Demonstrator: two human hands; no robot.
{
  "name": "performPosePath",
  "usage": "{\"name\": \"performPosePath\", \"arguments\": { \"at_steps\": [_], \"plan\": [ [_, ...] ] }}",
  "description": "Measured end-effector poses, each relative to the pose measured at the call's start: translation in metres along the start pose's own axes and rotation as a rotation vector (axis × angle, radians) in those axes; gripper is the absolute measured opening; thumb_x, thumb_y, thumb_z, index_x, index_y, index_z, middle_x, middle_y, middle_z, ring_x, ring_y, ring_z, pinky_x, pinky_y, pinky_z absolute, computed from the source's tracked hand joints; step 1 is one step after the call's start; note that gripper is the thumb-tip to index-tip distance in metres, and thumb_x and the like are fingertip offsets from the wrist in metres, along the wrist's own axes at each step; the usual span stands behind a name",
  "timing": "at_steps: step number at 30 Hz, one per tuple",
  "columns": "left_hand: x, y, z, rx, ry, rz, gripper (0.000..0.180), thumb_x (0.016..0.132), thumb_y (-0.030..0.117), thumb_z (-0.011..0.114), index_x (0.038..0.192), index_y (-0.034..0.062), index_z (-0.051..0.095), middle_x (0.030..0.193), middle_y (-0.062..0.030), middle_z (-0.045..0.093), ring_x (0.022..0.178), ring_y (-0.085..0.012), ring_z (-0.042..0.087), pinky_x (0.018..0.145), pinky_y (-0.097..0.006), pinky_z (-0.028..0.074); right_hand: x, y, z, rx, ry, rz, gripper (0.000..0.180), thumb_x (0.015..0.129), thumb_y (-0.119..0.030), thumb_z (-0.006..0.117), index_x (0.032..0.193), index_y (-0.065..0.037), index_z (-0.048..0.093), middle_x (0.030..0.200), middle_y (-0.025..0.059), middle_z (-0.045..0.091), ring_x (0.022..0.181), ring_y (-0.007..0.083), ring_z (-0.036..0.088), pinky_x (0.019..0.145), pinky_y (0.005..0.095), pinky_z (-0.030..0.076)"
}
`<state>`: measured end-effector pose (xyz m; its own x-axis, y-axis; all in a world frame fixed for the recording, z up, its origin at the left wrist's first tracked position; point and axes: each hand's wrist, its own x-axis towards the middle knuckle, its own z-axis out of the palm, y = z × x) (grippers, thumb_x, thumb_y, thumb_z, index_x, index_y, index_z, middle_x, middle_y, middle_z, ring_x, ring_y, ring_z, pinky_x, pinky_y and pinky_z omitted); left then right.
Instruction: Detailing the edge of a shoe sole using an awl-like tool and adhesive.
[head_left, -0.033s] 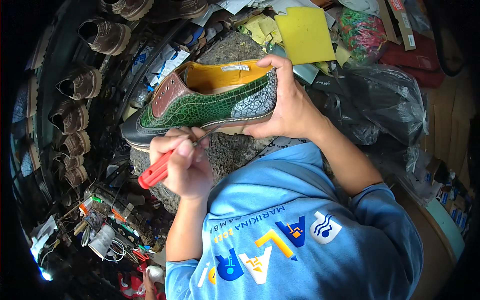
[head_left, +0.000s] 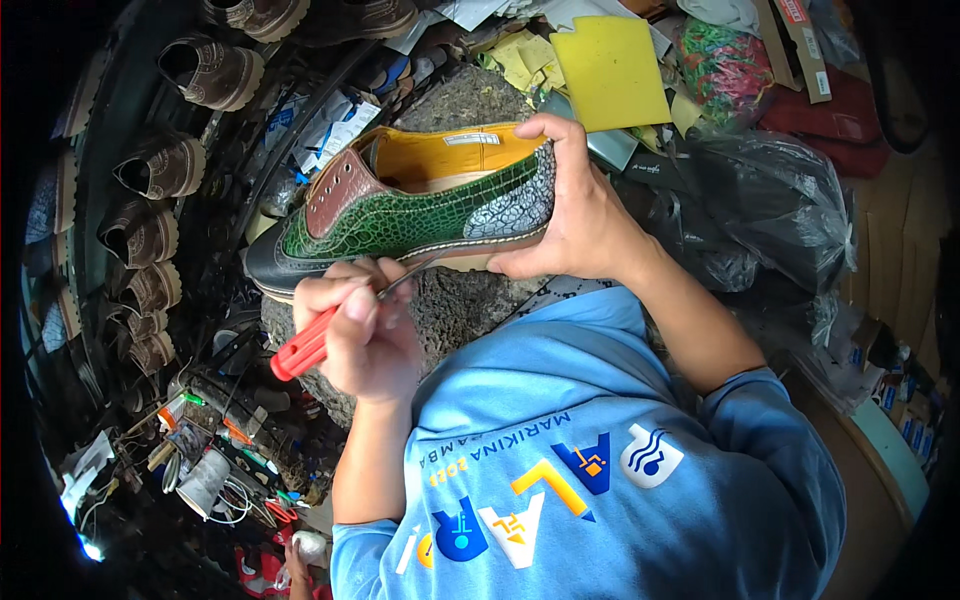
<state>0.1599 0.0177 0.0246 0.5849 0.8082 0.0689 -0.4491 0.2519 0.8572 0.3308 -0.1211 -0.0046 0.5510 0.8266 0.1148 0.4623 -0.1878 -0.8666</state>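
Note:
A low lace-up shoe (head_left: 400,215) lies on its side across a rough grey stone block (head_left: 450,310), toe to the left. It has a black toe, green crocodile-patterned sides, a brown eyelet panel, a grey-white heel patch and a yellow lining. My right hand (head_left: 585,210) is closed around the heel, thumb and fingers on either side. My left hand (head_left: 365,325) is closed on a red-handled tool (head_left: 303,347) with a thin metal shaft. The shaft's tip meets the edge between the upper and the tan sole; whether it goes in, I cannot tell.
Brown shoes (head_left: 160,165) stand in a column along the left. Lower left is a clutter of tools and a white cup (head_left: 205,482). Yellow sheets (head_left: 612,75) and a bag of coloured strands (head_left: 722,75) lie beyond the stone. Black plastic bags (head_left: 770,200) sit at right.
My left hand and the red-handled tool have shifted slightly to the left. The shoe and my right hand hold nearly the same place.

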Motion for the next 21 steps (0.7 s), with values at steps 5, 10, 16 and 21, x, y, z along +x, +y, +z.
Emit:
{"name": "performPosePath", "arguments": {
  "at_steps": [5,10,16,21],
  "plan": [
    [-0.006,0.035,-0.032,-0.006,-0.161,0.014,0.021,0.086,0.025,0.056,0.091,0.0047,0.057,0.066,-0.0064,0.046,0.059,-0.0142,0.04,0.059,-0.032,0.036,-0.003,0.004,0.0,-0.023,0.007,-0.038,0.103,0.05,-0.025,0.093,0.13,-0.006,0.03,0.123,0.02,0.047,0.114,0.0383,0.052,0.101,0.0423,0.042],
    [-0.04,0.07,-0.084,0.519,-0.234,0.16,0.026,0.083,0.019,0.064,0.099,0.0004,0.058,0.077,-0.0106,0.055,0.065,-0.0202,0.051,0.065,-0.036,0.044,-0.016,0.031,0.01,0.016,0.095,-0.246,0.102,0.048,-0.033,0.097,0.123,-0.007,0.033,0.122,0.0244,0.047,0.116,0.0395,0.051,0.099,0.0453,0.042],
    [-0.064,0.08,-0.121,1.409,-0.647,0.365,0.035,0.064,0.006,0.079,0.097,0.0112,0.071,0.091,-0.0072,0.064,0.073,-0.0243,0.059,0.064,-0.037,0.047,-0.009,0.032,0.019,0.045,0.205,-0.398,0.101,0.048,-0.032,0.098,0.119,-0.011,0.029,0.121,0.0269,0.047,0.111,0.0394,0.054,0.091,0.0451,0.047],
    [-0.077,0.085,-0.131,1.549,-0.806,0.285,0.041,0.071,0.011,0.066,0.111,0.0177,0.071,0.108,-0.0036,0.067,0.09,-0.0236,0.06,0.074,-0.038,0.047,0.002,0.012,0.013,-0.067,0.273,-0.463,0.102,0.047,-0.034,0.099,0.118,-0.011,0.03,0.118,0.0237,0.047,0.111,0.036,0.054,0.09,0.0463,0.046]
  ]
}}
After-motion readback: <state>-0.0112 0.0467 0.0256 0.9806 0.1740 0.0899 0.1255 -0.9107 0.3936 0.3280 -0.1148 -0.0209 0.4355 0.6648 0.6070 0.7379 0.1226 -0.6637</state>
